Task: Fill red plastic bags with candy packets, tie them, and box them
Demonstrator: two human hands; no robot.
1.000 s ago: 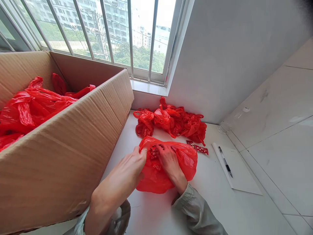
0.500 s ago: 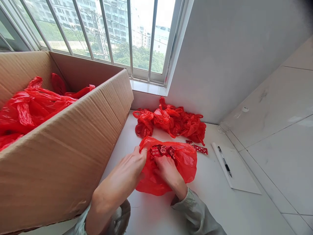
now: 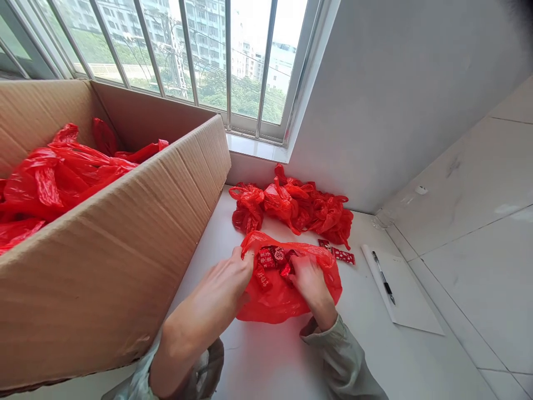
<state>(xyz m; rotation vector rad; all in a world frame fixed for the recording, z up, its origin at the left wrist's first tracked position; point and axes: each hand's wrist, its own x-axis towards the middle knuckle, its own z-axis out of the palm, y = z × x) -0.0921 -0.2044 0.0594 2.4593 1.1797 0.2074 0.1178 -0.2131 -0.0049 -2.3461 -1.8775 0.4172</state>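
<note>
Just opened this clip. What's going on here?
A person's left hand grips the edge of an open red bag, while the right hand reaches in among small red packets. Whether its fingers hold one is hard to tell. More packets lie on the table, right of the bag. Bunched red bags sit behind it, others are in the box at left, and a pen rests on paper at right.

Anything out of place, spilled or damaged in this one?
Nothing looks spilled or damaged. Slightly out of place, perhaps: small red packets lie loose on the white table, by the far right side of the open red bag, while other packets sit inside it, beside the right hand.
</note>
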